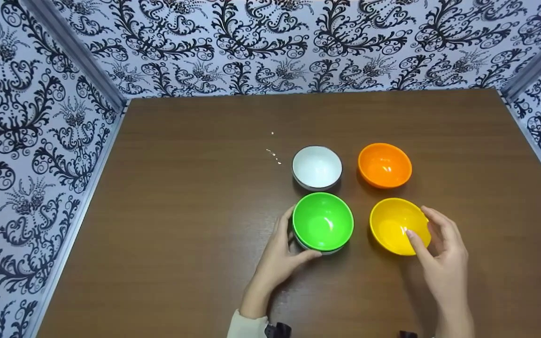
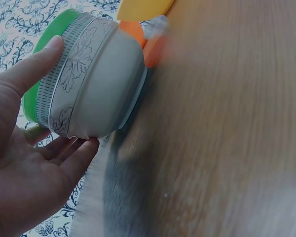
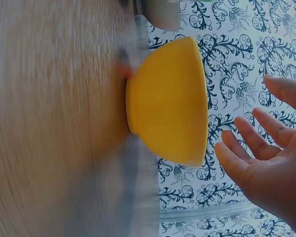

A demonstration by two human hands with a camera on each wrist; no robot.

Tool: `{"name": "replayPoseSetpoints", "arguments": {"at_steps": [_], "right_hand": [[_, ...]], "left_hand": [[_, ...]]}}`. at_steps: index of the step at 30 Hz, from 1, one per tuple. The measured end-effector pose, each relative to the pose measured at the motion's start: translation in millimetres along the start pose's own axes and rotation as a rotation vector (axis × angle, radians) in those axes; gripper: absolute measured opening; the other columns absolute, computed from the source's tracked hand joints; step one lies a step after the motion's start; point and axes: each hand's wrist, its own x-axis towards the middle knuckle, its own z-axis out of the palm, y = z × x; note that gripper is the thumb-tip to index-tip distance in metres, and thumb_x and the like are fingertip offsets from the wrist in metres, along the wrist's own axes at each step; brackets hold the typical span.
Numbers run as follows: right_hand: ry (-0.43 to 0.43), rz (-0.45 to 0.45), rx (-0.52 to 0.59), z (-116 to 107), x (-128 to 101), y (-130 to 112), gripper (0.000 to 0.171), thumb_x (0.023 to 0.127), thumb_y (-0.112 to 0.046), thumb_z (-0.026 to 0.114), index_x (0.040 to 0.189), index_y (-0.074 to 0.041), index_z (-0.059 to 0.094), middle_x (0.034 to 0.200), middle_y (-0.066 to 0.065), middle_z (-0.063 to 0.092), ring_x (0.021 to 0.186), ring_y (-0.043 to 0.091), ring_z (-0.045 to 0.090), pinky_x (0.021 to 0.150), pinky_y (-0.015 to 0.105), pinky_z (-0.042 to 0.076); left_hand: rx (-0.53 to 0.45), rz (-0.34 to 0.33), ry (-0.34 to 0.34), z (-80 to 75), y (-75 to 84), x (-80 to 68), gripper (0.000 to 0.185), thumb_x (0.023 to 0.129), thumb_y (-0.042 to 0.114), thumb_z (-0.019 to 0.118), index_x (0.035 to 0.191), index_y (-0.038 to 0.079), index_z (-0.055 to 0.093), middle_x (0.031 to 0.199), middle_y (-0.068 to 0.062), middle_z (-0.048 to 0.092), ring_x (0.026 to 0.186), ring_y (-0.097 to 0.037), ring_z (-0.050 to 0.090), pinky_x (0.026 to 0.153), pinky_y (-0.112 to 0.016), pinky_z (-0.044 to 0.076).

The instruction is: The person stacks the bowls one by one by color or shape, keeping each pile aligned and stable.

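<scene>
My left hand (image 1: 277, 258) grips a stack of nested bowls from its near left side. A bright green bowl (image 1: 323, 220) is on top, set into white patterned ware (image 2: 101, 74) with a dashed band and leaf drawings. In the left wrist view the thumb lies along the stack's upper side and the fingers reach beneath it. My right hand (image 1: 446, 256) is beside the yellow bowl (image 1: 395, 225), its thumb overlapping the bowl in the head view. The right wrist view shows a gap between those loosely bent fingers and the yellow bowl, which stands upright on the table.
Behind the green bowl stands a white bowl (image 1: 317, 166), with an orange bowl (image 1: 384, 165) to its right. Small white bits (image 1: 274, 155) lie on the brown wooden table (image 1: 181, 197). Patterned panels (image 1: 261, 47) border the table at the back and both sides.
</scene>
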Motion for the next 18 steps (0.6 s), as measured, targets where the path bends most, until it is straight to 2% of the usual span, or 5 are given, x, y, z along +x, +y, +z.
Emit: {"name": "replayPoseSetpoints", "arguments": {"at_steps": [8,18], "right_hand": [[0.020,-0.019,0.027,-2,1,7,0.053,0.083,0.016,0.068,0.133,0.004,0.057,0.129,-0.006,0.056,0.121,0.002,0.057,0.105,0.008,0.043],[0.023,0.085,-0.050,-3,1,12,0.055,0.086,0.007,0.070,0.138,0.000,0.052,0.129,-0.016,0.050,0.125,0.003,0.054,0.105,0.007,0.042]], "left_hand": [[0.012,-0.001,-0.004,-0.4,-0.4,0.1,0.103,0.075,0.024,0.088,0.156,0.012,0.026,0.157,-0.011,0.033,0.146,-0.025,0.039,0.118,-0.034,0.039],[0.004,0.003,0.001,0.0,0.3,0.0,0.102,0.074,0.024,0.089,0.155,0.014,0.027,0.156,-0.011,0.034,0.146,-0.025,0.039,0.119,-0.035,0.039]]}}
